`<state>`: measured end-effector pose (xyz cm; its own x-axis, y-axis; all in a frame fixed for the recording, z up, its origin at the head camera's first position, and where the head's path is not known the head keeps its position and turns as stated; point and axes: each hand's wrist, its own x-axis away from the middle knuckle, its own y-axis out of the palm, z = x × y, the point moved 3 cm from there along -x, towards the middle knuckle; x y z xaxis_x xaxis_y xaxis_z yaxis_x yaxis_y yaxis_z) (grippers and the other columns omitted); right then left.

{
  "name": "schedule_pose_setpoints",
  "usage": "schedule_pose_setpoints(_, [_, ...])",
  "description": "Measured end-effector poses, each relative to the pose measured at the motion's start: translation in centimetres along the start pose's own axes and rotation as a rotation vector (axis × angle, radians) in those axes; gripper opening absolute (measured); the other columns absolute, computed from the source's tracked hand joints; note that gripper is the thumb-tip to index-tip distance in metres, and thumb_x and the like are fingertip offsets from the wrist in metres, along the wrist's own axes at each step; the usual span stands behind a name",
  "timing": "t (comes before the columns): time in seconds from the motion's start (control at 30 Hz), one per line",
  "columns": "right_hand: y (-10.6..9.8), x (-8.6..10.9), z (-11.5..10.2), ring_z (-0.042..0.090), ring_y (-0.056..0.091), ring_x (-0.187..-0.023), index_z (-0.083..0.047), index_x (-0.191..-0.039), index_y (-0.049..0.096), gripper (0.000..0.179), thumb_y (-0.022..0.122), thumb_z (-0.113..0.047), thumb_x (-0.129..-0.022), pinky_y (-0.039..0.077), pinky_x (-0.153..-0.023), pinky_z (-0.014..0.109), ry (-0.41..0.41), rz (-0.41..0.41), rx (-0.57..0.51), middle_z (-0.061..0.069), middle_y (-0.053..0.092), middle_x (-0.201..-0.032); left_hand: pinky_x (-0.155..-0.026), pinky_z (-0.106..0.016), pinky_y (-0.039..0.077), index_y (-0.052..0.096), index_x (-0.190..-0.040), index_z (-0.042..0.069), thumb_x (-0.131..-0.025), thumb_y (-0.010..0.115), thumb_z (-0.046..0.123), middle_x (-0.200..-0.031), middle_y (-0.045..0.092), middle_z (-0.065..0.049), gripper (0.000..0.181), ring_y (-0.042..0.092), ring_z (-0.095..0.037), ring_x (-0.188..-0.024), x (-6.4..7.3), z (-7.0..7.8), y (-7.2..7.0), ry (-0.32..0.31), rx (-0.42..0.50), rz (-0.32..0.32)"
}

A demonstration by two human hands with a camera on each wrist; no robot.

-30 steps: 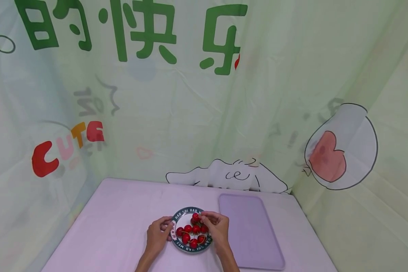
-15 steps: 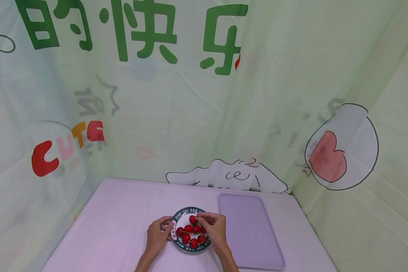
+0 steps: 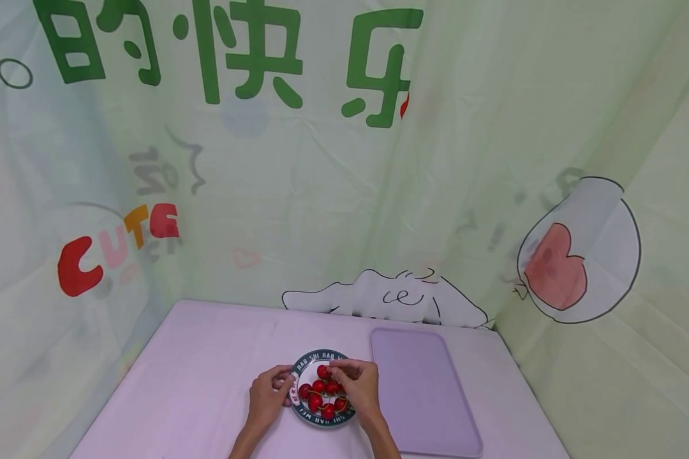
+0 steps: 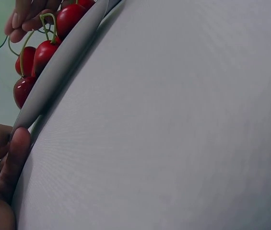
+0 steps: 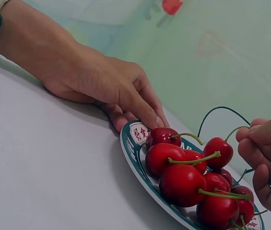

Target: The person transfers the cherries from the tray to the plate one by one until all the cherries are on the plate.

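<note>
A small round plate [image 3: 312, 417] with a dark green lettered rim holds several red cherries [image 5: 182, 186] with green stems. My left hand [image 3: 266, 394] grips the plate's left rim; in the left wrist view its fingertip [image 4: 20, 138] lies against the rim's edge. Over the plate's right side, my right hand [image 3: 360, 387] pinches the stem of one cherry [image 5: 218, 152] between thumb and forefinger. That cherry hangs from its stem at the far side of the pile. In the head view the right hand hides part of the plate's right rim.
A flat lilac tray [image 3: 425, 389] lies on the pale table [image 3: 207, 357] to the right of the plate. Behind and beside the table hangs a pale green printed curtain [image 3: 321, 191].
My right hand has shifted slightly left and down over the plate, and the pinched cherry has moved left with it. My left hand stays at the rim.
</note>
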<state>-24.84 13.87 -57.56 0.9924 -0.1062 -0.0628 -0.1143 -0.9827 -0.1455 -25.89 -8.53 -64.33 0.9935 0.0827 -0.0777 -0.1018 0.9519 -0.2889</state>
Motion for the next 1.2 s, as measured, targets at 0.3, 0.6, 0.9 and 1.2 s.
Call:
schedule_pose_setpoints(0.3, [0.2, -0.2, 0.4, 0.013, 0.077, -0.095, -0.005, -0.112, 0.085, 0.014, 0.080, -0.008, -0.099, 0.061, -0.087, 0.012, -0.023, 0.009, 0.066, 0.008, 0.085, -0.109, -0.053, -0.024, 0.062, 0.076, -0.131, 0.007, -0.103, 0.075, 0.009, -0.101, 0.076, -0.008, 0.029, 0.067, -0.011, -0.056, -0.3, 0.1, 0.0, -0.010, 0.005, 0.011])
schedule_pose_setpoints(0.6, [0.5, -0.3, 0.7, 0.006, 0.072, -0.082, -0.009, -0.104, 0.087, 0.011, 0.083, -0.005, -0.095, 0.062, -0.077, 0.014, -0.097, 0.007, 0.163, 0.006, 0.085, -0.101, -0.052, -0.024, 0.061, 0.076, -0.132, 0.008, -0.103, 0.075, 0.010, -0.101, 0.076, -0.007, 0.029, 0.067, -0.010, -0.056, -0.4, -0.4, 0.1, -0.007, -0.010, 0.010])
schedule_pose_setpoints(0.9, [1.0, 0.0, 0.5, 0.003, 0.069, -0.079, -0.011, -0.104, 0.088, 0.012, 0.082, -0.003, -0.096, 0.059, -0.072, 0.015, -0.134, -0.020, 0.284, 0.002, 0.085, -0.096, -0.053, -0.024, 0.061, 0.075, -0.133, 0.006, -0.103, 0.074, 0.010, -0.102, 0.076, -0.008, 0.030, 0.067, -0.012, -0.057, -0.1, -0.2, 0.1, 0.001, 0.002, -0.002])
schedule_pose_setpoints(1.2, [1.2, 0.2, 0.4, 0.003, 0.065, -0.079, -0.012, -0.105, 0.088, 0.015, 0.081, -0.002, -0.096, 0.058, -0.072, 0.015, -0.177, -0.072, 0.349, 0.000, 0.085, -0.101, -0.053, -0.024, 0.061, 0.076, -0.133, 0.008, -0.104, 0.074, 0.011, -0.101, 0.075, -0.007, 0.029, 0.068, -0.013, -0.057, -0.1, -0.5, 0.1, -0.009, -0.011, 0.000])
